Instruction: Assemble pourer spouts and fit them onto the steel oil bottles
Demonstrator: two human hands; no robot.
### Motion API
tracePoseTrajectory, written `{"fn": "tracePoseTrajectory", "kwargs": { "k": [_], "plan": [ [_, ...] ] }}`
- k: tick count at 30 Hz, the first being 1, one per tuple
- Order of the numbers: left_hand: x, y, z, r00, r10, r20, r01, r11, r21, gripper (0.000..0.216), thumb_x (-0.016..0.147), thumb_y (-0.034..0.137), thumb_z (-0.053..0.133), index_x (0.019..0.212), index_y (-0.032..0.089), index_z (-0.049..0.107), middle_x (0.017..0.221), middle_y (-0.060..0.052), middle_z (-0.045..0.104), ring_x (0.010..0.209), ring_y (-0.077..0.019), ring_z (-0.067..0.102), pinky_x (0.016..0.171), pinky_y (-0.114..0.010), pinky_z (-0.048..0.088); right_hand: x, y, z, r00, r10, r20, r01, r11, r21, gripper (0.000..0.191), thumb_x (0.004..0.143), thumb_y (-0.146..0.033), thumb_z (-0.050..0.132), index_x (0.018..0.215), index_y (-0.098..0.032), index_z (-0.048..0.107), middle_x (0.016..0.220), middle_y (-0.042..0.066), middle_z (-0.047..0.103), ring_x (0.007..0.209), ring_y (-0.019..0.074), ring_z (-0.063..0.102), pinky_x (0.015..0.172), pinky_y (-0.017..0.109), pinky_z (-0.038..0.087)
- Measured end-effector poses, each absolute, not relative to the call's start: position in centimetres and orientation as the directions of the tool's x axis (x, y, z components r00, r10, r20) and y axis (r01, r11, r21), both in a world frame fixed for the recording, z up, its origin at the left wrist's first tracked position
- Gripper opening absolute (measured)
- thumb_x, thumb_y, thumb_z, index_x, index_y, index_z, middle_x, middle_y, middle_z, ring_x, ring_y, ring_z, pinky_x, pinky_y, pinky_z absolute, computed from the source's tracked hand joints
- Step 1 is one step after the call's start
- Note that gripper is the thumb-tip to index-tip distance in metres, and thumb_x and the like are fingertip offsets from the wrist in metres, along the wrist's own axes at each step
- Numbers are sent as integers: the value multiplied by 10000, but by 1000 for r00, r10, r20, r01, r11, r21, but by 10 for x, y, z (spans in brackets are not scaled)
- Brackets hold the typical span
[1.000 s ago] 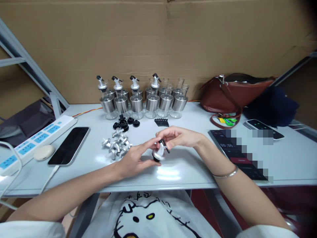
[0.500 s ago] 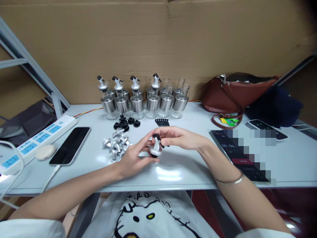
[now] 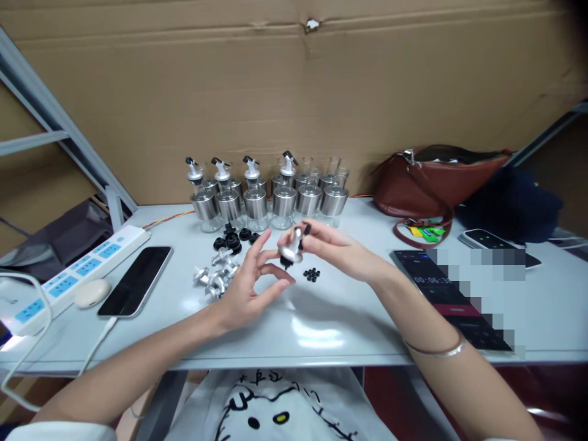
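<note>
My right hand grips a silver pour spout by its black flip lever, holding it tilted above the table. The spout has a black stopper at its lower end. My left hand is just left of it, fingers spread and apart from the spout. Loose silver spout bodies lie in a pile beyond my left hand. Several black rubber stoppers sit behind that pile. A cluster of small black rings rests below my right hand.
Glass bottles with steel sleeves stand in rows at the back, several topped with spouts. To the left are a phone, a round beige case and a power strip. A brown bag and a timer screen are at right.
The spout has risen slightly in my right hand and left my left hand, whose fingers have opened. The small black rings have come into view. The camera view has tilted up a little.
</note>
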State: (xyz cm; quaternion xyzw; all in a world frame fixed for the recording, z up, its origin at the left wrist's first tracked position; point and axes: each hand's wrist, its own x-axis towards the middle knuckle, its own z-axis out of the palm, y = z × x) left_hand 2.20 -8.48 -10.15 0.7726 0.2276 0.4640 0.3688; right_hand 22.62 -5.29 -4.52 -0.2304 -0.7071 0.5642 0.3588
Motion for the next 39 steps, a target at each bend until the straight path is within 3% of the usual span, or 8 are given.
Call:
{"fn": "tracePoseTrajectory", "kwargs": {
  "k": [5,9,15,19,27,33,36,39],
  "plan": [
    [17,-71,-81,375,697,612,94,-685,723,501,919,178,496,1356,322,298,1167,-63,572,911,-134,648,860,-336,536,230,-44,-40,-399,853,336,-232,261,-937,361,858,-541,532,1026,-253,393,1013,60,585,828,179,588,769,380,512],
    [19,-60,-72,359,751,554,196,-641,742,413,911,186,488,1292,269,350,1158,-71,574,959,-143,613,840,-326,508,229,-37,-45,-205,894,398,-127,379,-917,454,895,-534,442,1227,-314,222,981,67,583,687,175,570,660,360,501],
    [30,-61,-67,441,759,479,331,-634,699,449,876,213,519,1292,254,356,1218,-93,560,1115,-205,554,918,-387,457,225,-36,-48,-46,866,497,68,499,-864,476,941,-504,272,1358,-296,178,1101,123,537,900,241,582,688,383,486],
    [40,-54,-56,486,762,428,377,-625,684,480,855,209,534,1293,257,344,1282,-106,507,1205,-229,501,965,-415,449,226,-33,-50,-9,839,544,157,539,-828,533,953,-499,252,1422,-301,97,1051,111,562,877,248,568,679,388,459],
    [88,-2,-40,439,818,372,262,-513,818,598,798,197,572,1330,165,302,1448,-199,349,1388,-297,325,1121,-519,299,236,0,-34,160,796,584,330,514,-791,472,945,-533,313,1302,-227,358,926,80,556,831,230,583,740,376,466],
    [132,35,-42,322,872,369,269,-458,847,806,766,55,547,1440,51,106,1546,-268,133,1467,-306,137,1204,-452,148,250,39,-19,110,718,688,416,595,-688,472,906,-388,468,1312,-168,371,996,110,626,918,230,621,895,388,467],
    [144,49,-45,261,902,344,272,-410,871,846,778,35,541,1451,26,28,1551,-284,84,1470,-308,116,1206,-433,148,258,54,-16,78,666,742,487,624,-611,403,861,-278,506,1247,-186,435,1073,119,634,894,208,635,914,386,462],
    [153,60,-47,126,908,399,246,-418,874,761,815,35,510,1447,61,88,1548,-257,150,1462,-273,178,1194,-402,197,264,70,-18,42,667,744,512,625,-589,366,835,-243,515,1194,-190,465,1021,109,661,889,216,655,877,391,483]
  ]
}}
